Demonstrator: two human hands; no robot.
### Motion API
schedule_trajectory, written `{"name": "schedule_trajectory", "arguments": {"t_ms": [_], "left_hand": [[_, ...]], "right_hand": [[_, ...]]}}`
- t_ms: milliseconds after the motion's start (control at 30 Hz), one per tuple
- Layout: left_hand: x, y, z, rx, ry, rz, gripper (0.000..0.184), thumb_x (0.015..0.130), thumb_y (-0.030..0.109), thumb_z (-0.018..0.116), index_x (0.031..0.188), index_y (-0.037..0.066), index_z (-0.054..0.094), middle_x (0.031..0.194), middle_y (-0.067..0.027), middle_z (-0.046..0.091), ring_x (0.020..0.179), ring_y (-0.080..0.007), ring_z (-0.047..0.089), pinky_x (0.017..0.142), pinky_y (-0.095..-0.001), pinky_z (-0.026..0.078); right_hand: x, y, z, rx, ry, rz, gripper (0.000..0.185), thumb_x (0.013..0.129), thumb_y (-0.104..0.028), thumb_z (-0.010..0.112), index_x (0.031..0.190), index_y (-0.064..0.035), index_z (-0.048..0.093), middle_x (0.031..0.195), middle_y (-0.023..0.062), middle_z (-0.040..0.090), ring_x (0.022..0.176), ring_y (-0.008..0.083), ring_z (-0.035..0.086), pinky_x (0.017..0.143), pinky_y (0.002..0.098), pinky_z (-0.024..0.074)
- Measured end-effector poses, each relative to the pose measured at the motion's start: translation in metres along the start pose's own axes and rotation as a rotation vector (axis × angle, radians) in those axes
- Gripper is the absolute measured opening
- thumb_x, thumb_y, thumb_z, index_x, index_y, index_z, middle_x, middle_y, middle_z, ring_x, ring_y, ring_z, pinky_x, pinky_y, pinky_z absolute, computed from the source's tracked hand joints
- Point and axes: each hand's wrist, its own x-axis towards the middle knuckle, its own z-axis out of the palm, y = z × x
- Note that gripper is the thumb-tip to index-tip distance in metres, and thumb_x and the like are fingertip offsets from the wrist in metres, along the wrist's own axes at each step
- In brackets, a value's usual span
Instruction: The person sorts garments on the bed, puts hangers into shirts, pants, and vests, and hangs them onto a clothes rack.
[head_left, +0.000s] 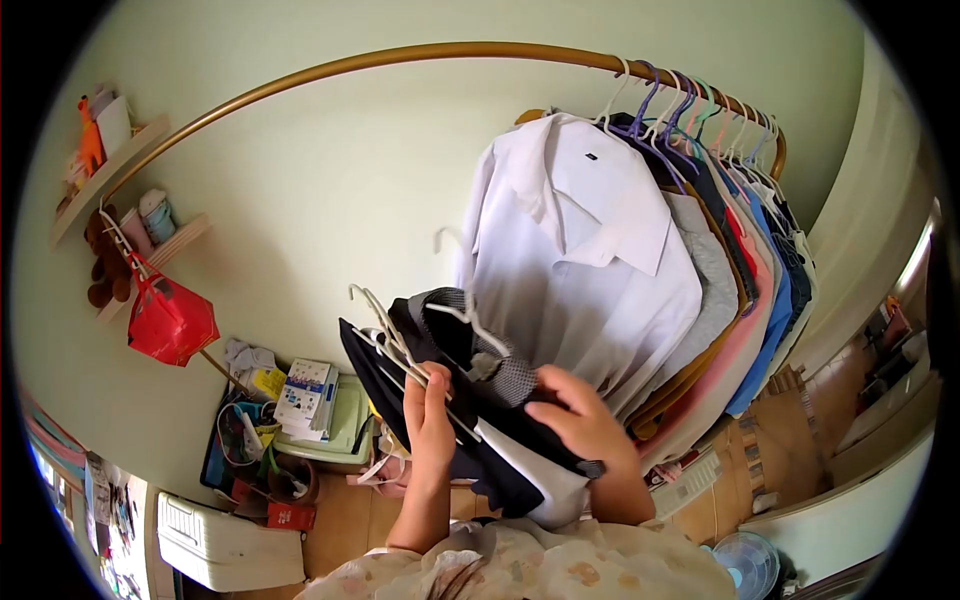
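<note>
Head view: left hand [430, 415] has fingers closed round bundled white hangers [398, 348], long axis slanting upper left to lower right. Checked-collared dark garment [514, 383] lies between hands, right hand [580, 413] nearer collar; its fingers curl at edge, grip unclear, slightly blurred.

Cream top [620, 562] below bare left hand [428, 420] and bare right hand [583, 420], muted tan and yellowish blotched print, creased fabric, forearms [416, 512] bare behind the hands
</note>
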Motion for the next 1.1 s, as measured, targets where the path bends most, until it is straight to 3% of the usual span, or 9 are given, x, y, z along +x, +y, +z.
{"name": "schedule_trajectory", "arguments": {"t_ms": [133, 267, 533, 600, 700, 767, 833, 867, 1100], "left_hand": [[0.011, 0.0, 0.01, -0.043, -0.104, -0.04, 0.012, 0.099, 0.015, 0.044, 0.094, 0.005, 0.05, 0.081, 0.0021, 0.045, 0.071, -0.0056, 0.038, 0.064, -0.0192, 0.03], [0.016, -0.004, 0.013, -0.125, -0.137, -0.001, 0.009, 0.099, 0.013, 0.045, 0.097, 0.005, 0.049, 0.085, 0.0016, 0.046, 0.071, -0.0056, 0.038, 0.065, -0.019, 0.031], [0.026, -0.015, 0.012, -0.13, -0.101, 0.016, 0.008, 0.099, 0.012, 0.044, 0.095, 0.006, 0.048, 0.087, -0.0001, 0.048, 0.071, -0.0064, 0.039, 0.065, -0.0198, 0.031], [0.026, -0.01, 0.016, -0.111, -0.08, 0.021, 0.012, 0.099, 0.012, 0.042, 0.092, 0.005, 0.048, 0.083, -0.0002, 0.044, 0.074, -0.009, 0.038, 0.069, -0.0222, 0.031], [0.025, -0.013, 0.017, -0.099, -0.082, 0.035, 0.011, 0.099, 0.011, 0.042, 0.092, 0.005, 0.048, 0.084, -0.0006, 0.045, 0.074, -0.0087, 0.039, 0.069, -0.0219, 0.032], [0.023, -0.015, 0.016, -0.104, -0.089, 0.044, 0.009, 0.098, 0.011, 0.043, 0.093, 0.005, 0.048, 0.085, 0.0, 0.046, 0.072, -0.007, 0.038, 0.066, -0.0205, 0.031], [0.026, -0.018, 0.013, -0.112, -0.101, 0.054, 0.005, 0.098, 0.01, 0.046, 0.095, 0.006, 0.048, 0.087, 0.0013, 0.048, 0.068, -0.0037, 0.038, 0.059, -0.0177, 0.03], [0.027, -0.019, 0.012, -0.103, -0.096, 0.062, 0.005, 0.098, 0.01, 0.046, 0.095, 0.006, 0.048, 0.086, 0.0017, 0.047, 0.067, -0.0034, 0.037, 0.059, -0.0176, 0.029], [0.024, -0.017, 0.01, -0.051, -0.085, 0.027, 0.005, 0.098, 0.011, 0.048, 0.095, 0.007, 0.049, 0.076, 0.0043, 0.044, 0.059, -0.002, 0.034, 0.052, -0.0181, 0.026]], "right_hand": [[-0.004, -0.029, -0.029, -0.032, 0.287, -0.084, 0.029, 0.086, -0.004, 0.06, 0.114, 0.0012, 0.053, 0.097, 0.0017, 0.058, 0.089, 0.0085, 0.051, 0.08, 0.0246, 0.0428], [0.027, -0.07, -0.064, -0.258, 0.379, -0.218, 0.025, 0.086, -0.006, 0.061, 0.109, 0.0004, 0.055, 0.094, 0.0003, 0.056, 0.087, 0.0075, 0.051, 0.078, 0.0233, 0.0421], [0.078, -0.128, -0.103, -0.354, 0.347, -0.377, 0.011, 0.086, -0.005, 0.058, 0.094, 0.0009, 0.052, 0.081, -0.0025, 0.05, 0.078, 0.0054, 0.046, 0.071, 0.0221, 0.0395], [0.095, -0.121, -0.121, -0.6, 0.434, -0.414, 0.019, 0.086, -0.004, 0.057, 0.104, 0.0004, 0.053, 0.081, 0.0031, 0.053, 0.077, 0.012, 0.052, 0.071, 0.0273, 0.0427], [0.092, -0.123, -0.118, -0.898, 0.525, -0.142, 0.033, 0.086, -0.001, 0.056, 0.119, -0.0047, 0.052, 0.097, 0.0143, 0.061, 0.085, 0.025, 0.06, 0.078, 0.0336, 0.0456], [0.091, -0.098, -0.127, -0.984, 0.518, -0.393, 0.046, 0.086, 0.003, 0.055, 0.129, -0.0107, 0.048, 0.097, 0.0121, 0.059, 0.082, 0.0225, 0.054, 0.077, 0.032, 0.0446], [0.087, -0.097, -0.127, -0.99, 0.489, -0.481, 0.054, 0.084, 0.005, 0.054, 0.134, -0.0146, 0.047, 0.112, 0.0132, 0.061, 0.085, 0.0248, 0.055, 0.083, 0.0328, 0.0449], [0.083, -0.106, -0.126, -1.004, 0.491, -0.32, 0.054, 0.084, 0.005, 0.054, 0.134, -0.0142, 0.048, 0.121, 0.015, 0.059, 0.091, 0.0261, 0.057, 0.089, 0.0331, 0.0443], [0.087, -0.098, -0.139, -1.177, 0.509, -0.49, 0.052, 0.085, 0.001, 0.055, 0.134, -0.0144, 0.049, 0.116, 0.0159, 0.06, 0.093, 0.032, 0.06, 0.086, 0.0358, 0.0455]]}}
